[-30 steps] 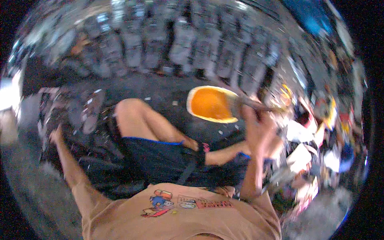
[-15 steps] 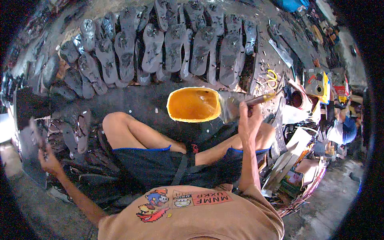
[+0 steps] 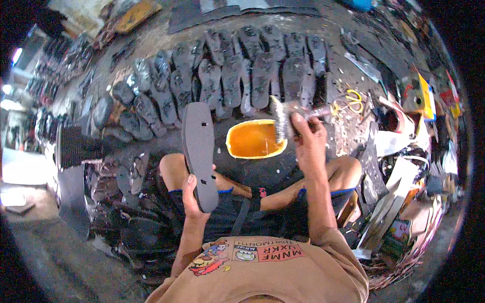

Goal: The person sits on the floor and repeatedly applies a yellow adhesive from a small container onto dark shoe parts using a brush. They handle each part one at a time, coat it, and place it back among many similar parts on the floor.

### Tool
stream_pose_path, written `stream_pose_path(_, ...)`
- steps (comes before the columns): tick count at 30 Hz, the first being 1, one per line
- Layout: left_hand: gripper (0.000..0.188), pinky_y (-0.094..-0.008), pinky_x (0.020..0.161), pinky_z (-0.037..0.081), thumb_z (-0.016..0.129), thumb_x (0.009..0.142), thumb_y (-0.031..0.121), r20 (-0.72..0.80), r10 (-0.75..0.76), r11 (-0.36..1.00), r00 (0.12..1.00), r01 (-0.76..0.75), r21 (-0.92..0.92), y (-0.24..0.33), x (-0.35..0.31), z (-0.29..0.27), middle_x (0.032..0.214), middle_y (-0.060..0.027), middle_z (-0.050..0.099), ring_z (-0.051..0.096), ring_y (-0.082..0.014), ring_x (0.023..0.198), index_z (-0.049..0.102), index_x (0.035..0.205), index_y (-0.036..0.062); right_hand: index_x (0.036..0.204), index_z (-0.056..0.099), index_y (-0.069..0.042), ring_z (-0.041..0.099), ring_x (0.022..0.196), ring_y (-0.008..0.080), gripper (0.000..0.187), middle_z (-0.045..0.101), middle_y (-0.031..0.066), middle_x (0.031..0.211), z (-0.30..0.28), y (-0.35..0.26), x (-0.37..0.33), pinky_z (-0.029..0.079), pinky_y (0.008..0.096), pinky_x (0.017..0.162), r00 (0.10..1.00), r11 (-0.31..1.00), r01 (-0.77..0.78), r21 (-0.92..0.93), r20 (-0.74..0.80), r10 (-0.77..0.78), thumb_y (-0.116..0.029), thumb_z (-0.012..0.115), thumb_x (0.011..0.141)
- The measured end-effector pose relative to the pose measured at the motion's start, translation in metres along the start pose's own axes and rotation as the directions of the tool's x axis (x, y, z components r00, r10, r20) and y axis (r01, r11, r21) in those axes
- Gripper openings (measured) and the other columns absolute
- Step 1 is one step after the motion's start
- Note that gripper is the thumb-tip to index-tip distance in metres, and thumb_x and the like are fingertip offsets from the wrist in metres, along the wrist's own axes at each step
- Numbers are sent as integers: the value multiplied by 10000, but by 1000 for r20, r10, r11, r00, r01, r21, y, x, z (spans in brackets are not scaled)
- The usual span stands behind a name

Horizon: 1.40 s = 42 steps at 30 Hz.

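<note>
Grey sole in the left hand, brush in the right hand

At the far left there is a ridged black slab, and near it a heap of dark footwear pieces lies beside the person's bent leg. Next comes the left hand. Its fingers are closed on the lower half of the grey sole: the thumb lies along the left edge, and some fingertips show at the right edge. The sole stands lengthwise before the person, with a flat face turned up toward the head. One small slot is in its upper part and two are in its lower part.

Farther away, many dark soles lie close together in rows on the ground. To the right of the held sole, and apart from it, a tub with a pale yellow rim holds an amber substance. The brush is at the right end of this tub; it is blurred, so I cannot tell if it touches the rim. The fingers of the right hand are wrapped around its handle. Farther right lie scissors with yellow handles, then some white sheets and a grey and yellow box.
</note>
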<state>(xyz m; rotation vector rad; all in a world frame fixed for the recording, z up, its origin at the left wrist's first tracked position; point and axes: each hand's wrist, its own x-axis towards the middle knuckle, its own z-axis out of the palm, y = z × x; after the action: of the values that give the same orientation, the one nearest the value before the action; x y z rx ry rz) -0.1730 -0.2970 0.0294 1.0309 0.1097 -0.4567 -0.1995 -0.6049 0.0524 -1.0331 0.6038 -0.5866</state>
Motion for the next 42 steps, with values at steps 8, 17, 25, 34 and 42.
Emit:
stream_pose_path(8, 700, -399, 739, 533, 501, 989, 568, 179, 44, 994, 983, -25, -105, -29, -20, 58, 1216, -182, 639, 659, -284, 899, 484, 1395, -2, 851, 704, -21, 602, 648, 87, 268, 705, 14, 746, 82, -2, 12, 487, 265, 608, 893, 882, 418, -217, -78, -443, -237, 861, 829)
stream_pose_path(17, 673, -400, 808, 554, 536, 972, 508, 230, 81, 995, 970, -90, 29, -30, -16, 51, 1224, -180, 640, 664, -309, 948, 478, 1396, -12, 969, 705, -7, 588, 686, 81, 293, 693, 7, 797, 78, -26, -15, 476, 258, 629, 912, 799, 374, -472, 29, -410, -204, 859, 817)
stream_pose_path(25, 636, -431, 1024, 512, 375, 1073, 560, 121, 117, 959, 986, -80, -271, -14, 27, 70, 1397, -128, 581, 598, -243, 1221, 492, 1478, 83, 909, 701, -25, 668, 663, 170, 324, 708, 68, 760, 75, 13, -86, 542, 350, 644, 822, 784, 569, -248, 153, -549, -239, 900, 770)
stream_pose_path(34, 630, -451, 1098, 462, 351, 1078, 566, 253, 224, 942, 941, -142, -305, -26, 36, 59, 1402, -108, 586, 591, -278, 1250, 498, 1462, 88, 1023, 714, -6, 724, 741, 166, 382, 751, 88, 880, 70, -16, -87, 571, 296, 672, 773, 643, 634, -430, 322, -547, -219, 896, 764)
stream_pose_path(42, 548, -420, 1013, 509, 453, 1059, 521, 68, 53, 974, 996, -37, -225, -10, 39, 115, 1315, -92, 643, 641, -251, 1143, 563, 1401, 107, 1002, 706, -12, 663, 761, 125, 271, 736, 59, 883, 37, -30, -64, 532, 294, 684, 897, 882, 388, -270, -112, -428, -172, 851, 840)
